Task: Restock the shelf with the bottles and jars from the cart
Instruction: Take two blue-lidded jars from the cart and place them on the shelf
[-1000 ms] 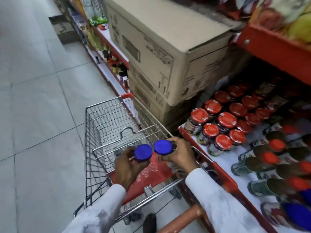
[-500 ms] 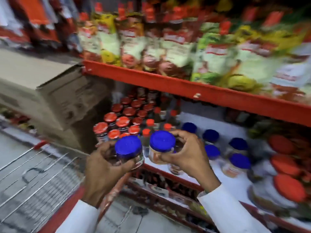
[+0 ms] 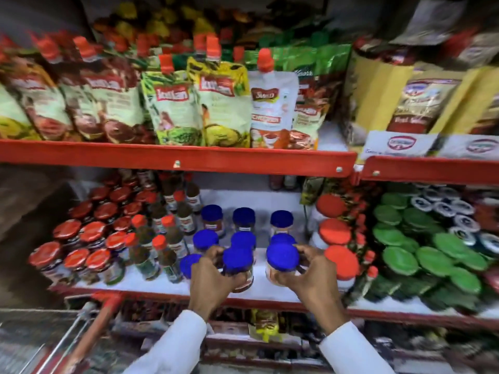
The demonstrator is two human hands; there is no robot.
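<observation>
My left hand [image 3: 213, 282] grips a blue-lidded jar [image 3: 238, 261] with dark contents, held at the front of the white middle shelf [image 3: 151, 280]. My right hand [image 3: 310, 276] grips a second blue-lidded jar [image 3: 282, 257] with orange contents, just to its right on the same shelf. Whether the jars' bases touch the shelf is hidden by my fingers. Behind them stand several more blue-lidded jars [image 3: 243, 216] in rows. The cart [image 3: 89, 338] shows at the lower left, with its red handle and wire rim.
Red-lidded jars [image 3: 67, 230] and small red-capped bottles [image 3: 162, 249] fill the shelf's left side. Larger red-lidded jars [image 3: 334, 230] and green-lidded jars [image 3: 399, 260] stand to the right. The red-edged upper shelf [image 3: 175, 157] carries spouted pouches just above.
The view swung from the cart to face the shelf. Both hands carried the two blue-lidded jars up from the cart and forward onto the front of the middle shelf.
</observation>
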